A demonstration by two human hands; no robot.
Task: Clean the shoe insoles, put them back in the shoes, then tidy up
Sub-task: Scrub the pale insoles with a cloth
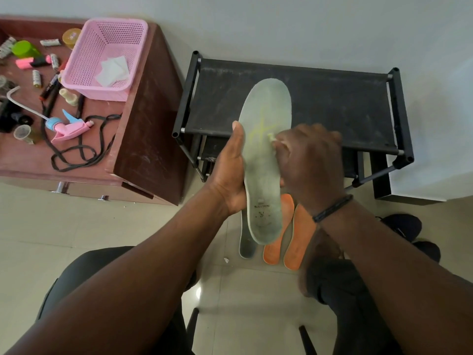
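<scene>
Tiled floor (76, 239) by the black shoe rack (332, 98): left hand (227, 175) grips the pale green insole (263, 149) upright from its edge, presumably to steady it, while right hand (309, 160) fingers pinch a small wipe (271, 139) against it. Three more insoles (273, 249) wait on the floor below.

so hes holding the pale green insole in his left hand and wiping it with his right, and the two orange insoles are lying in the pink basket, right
Not quite. The head view shows the two orange insoles lying on the floor below his hands; the pink basket holds only white wipes. The rest stands: left hand holds the pale green insole, right hand wipes it.
</scene>
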